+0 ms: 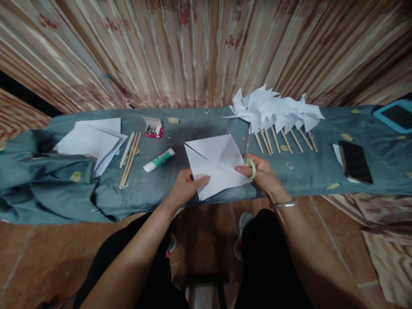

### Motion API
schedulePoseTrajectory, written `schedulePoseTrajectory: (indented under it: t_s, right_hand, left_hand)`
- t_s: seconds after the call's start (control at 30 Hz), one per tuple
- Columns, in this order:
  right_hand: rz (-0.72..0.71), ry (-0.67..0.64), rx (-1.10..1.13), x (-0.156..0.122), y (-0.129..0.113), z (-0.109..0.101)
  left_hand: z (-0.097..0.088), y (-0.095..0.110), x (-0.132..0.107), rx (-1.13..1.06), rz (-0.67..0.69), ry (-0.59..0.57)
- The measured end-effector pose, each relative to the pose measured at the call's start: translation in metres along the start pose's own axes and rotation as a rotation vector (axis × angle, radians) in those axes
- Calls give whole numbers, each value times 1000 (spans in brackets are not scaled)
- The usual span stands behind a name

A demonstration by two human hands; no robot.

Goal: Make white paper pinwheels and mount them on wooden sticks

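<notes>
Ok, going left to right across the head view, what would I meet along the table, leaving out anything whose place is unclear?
Stack of white paper, loose wooden sticks, glue stick, cut paper sheet, row of paper pinwheels, dark phone, blue-framed device.

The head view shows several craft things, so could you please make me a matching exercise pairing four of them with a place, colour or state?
1. Cut white sheet
2. Scissors
3. Glue stick
4. Small box

A. White with a green band
B. Standing with its lid open
C. Pinched by the left hand
D. Held in the right hand

Pairs: 1-C, 2-D, 3-A, 4-B.
</notes>
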State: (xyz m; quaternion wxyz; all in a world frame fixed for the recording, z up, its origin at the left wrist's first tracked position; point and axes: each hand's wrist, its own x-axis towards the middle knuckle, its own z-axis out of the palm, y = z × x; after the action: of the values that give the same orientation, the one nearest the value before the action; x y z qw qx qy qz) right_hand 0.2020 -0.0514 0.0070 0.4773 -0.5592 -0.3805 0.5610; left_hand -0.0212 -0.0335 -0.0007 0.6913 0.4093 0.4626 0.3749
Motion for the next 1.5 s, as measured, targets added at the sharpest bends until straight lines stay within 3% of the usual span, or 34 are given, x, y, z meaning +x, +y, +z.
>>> schedulePoseTrajectory:
  t_s: [0.23,0.4,0.6,0.73,0.83,0.93,1.0,1.07,1.2,1.33,1.5]
  right_hand:
    - [-99,154,62,4,-1,6]
    - [-140,193,53,6,-1,9]
    - [-177,222,102,11,-5,12]
    - [-254,287,217,20,-6,17]
    - [-276,357,412,30,-7,27]
    - [-274,353,529,38,-9,42]
    - [-282,341,550,39,-10,53]
    - [-288,325,557,39,-12,62]
    - [-291,308,553,36,-15,71]
    - [-266,293,476,35,-18,71]
    - [-221,161,282,24,-19,60]
  left_hand:
    - [4,3,-4,-66,-77,-39]
    - [5,3,-6,18,-35,-55]
    - [-2,8,-6,87,32,47]
    - [-5,23,-10,-33,44,133]
    - [5,32,-17,-219,45,140]
    - [27,34,-20,-315,32,128]
    - [44,33,-15,-353,21,117]
    - [60,32,-4,-393,96,114]
    - [75,33,24,-529,238,197]
    - [72,28,43,-556,282,324]
    - [55,28,51,-482,329,347]
